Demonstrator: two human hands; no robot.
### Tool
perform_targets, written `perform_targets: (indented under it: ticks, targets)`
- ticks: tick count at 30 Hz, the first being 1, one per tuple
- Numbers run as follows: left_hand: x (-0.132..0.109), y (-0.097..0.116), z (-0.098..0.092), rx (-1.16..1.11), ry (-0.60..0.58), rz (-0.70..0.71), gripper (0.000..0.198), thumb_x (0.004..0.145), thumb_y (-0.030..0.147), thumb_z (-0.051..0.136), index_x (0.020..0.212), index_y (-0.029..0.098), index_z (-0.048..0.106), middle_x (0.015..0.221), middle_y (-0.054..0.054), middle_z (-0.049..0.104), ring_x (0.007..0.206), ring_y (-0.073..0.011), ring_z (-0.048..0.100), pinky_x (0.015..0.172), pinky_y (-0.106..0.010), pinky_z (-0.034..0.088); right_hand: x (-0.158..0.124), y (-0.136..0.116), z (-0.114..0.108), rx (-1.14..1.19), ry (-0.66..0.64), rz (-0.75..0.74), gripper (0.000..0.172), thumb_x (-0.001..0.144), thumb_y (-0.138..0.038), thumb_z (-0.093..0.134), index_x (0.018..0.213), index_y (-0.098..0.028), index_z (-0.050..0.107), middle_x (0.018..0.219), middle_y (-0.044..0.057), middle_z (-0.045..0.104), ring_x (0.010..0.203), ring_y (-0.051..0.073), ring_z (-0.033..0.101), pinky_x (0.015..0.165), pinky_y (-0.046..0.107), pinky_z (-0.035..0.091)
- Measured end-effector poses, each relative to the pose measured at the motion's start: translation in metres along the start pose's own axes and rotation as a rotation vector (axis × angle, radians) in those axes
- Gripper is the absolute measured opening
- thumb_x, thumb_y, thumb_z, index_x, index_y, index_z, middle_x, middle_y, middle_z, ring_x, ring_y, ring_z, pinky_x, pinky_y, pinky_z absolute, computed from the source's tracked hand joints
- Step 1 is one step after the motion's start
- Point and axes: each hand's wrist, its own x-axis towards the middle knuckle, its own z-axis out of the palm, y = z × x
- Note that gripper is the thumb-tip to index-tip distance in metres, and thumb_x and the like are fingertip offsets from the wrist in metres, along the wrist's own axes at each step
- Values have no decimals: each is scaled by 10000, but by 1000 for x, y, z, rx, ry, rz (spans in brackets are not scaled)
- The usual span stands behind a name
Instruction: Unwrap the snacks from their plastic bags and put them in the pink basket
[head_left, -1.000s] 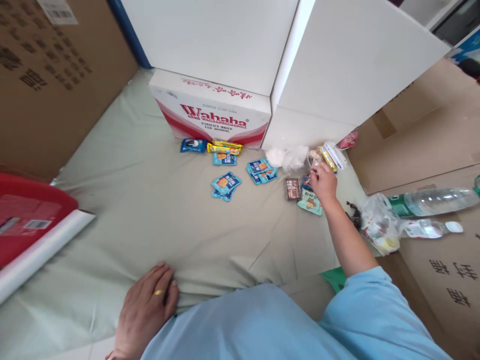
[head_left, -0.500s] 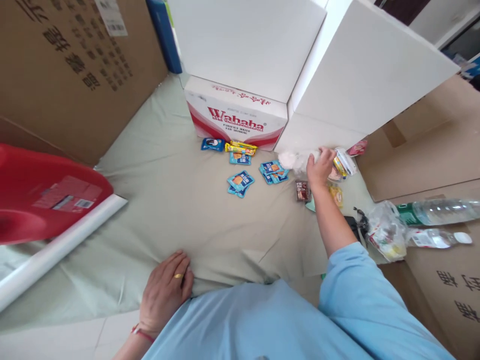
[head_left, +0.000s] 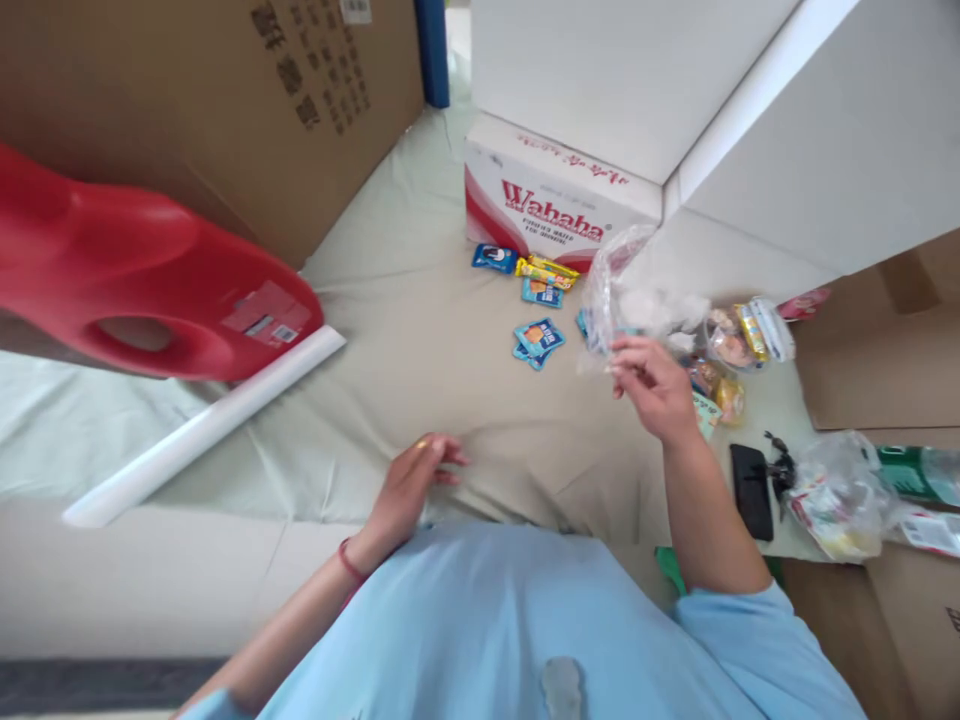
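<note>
Hands over a pale green cloth point(head_left: 420, 330), seen from above. The right hand point(head_left: 654, 385) is raised at centre right, forearm reaching away from the body, palm turned left. Its thumb and fingertips are pinched together on the near edge of a clear plastic bag point(head_left: 619, 285). The bag hangs crumpled and lifted off the cloth, in front of a red and white carton point(head_left: 551, 200). The left hand point(head_left: 411, 485) lies low near the body at centre, wrist bent, fingers loosely spread and pointing right. It holds nothing; whether it rests on the cloth cannot be told. Blue snack packets point(head_left: 538, 338) lie on the cloth just left of the bag. Further wrapped snacks point(head_left: 739, 335) lie to its right. A black device point(head_left: 751, 478) lies right of the right forearm. A white roll point(head_left: 202, 430) lies at left.
</note>
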Motion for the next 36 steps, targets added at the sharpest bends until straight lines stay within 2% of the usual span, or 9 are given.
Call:
perform_targets:
  ticks: [4,6,10,16,20,25,29,31,36]
  targets:
    - [18,24,42,-355,-316,-209,663,829,754,722,1198,206,675,1243,-142,684,1175,-296,676,753,-342,605,-67,-24,58,-26,-95,-85,162,1020,-308,603,1030,-289,763,1273,108,700,935,219,718,823,388,621]
    - [27,29,62,-353,-347,-205,658,794,663,817,1272,240,659,1357,-127,650,1296,-305,604,855,-358,589,-92,-24,83,-70,-95,-88,194,1023,-273,576,1070,-295,763,1294,115,701,907,209,714,816,382,621]
    - [40,24,85,-277,-245,-207,472,757,485,891,1077,207,683,1113,-55,709,1105,-229,645,882,-318,520,-128,-23,108,-123,-108,-55,240,1023,-232,532,1116,-302,742,1313,109,698,816,190,691,728,363,617]
    - [48,16,73,-488,-130,-216,384,832,449,835,1098,240,654,1237,-30,675,1147,-173,631,822,-244,524,-144,-32,92,-21,-74,-28,237,1018,-210,543,1130,-307,728,1286,116,695,734,176,666,666,351,607]
    - [50,18,62,-551,-115,-220,386,838,432,845,1124,246,664,1247,-29,709,1162,-178,664,844,-251,545,-139,-36,83,24,-99,-104,233,1024,-199,542,1127,-300,726,1241,117,712,901,208,726,735,353,630]
    - [59,18,57,-669,-226,-305,401,848,414,833,1165,225,676,1198,-78,766,1086,-253,755,889,-379,603,-132,-49,77,125,-216,-213,247,1015,-171,550,1133,-293,729,1259,109,727,978,208,719,826,371,634]
    - [64,16,56,-619,-255,-326,258,860,304,806,1061,156,742,1116,-106,802,975,-235,783,883,-353,609,-131,-51,58,197,-426,-189,270,1025,-206,566,1217,-289,737,1409,111,685,1021,199,721,888,374,629]
    - [64,18,55,-623,-303,-353,259,918,363,747,1063,149,761,1143,-121,804,964,-242,785,889,-367,607,-131,-41,48,244,-335,-75,251,1043,-249,572,1222,-291,743,1365,102,705,1073,200,723,937,367,611]
    - [55,32,59,-610,-531,-337,357,929,466,735,1120,165,764,1241,-123,785,943,-263,784,892,-402,599,-123,-4,45,430,156,459,323,1008,-548,639,1172,-292,747,1122,66,758,1009,212,709,898,373,599]
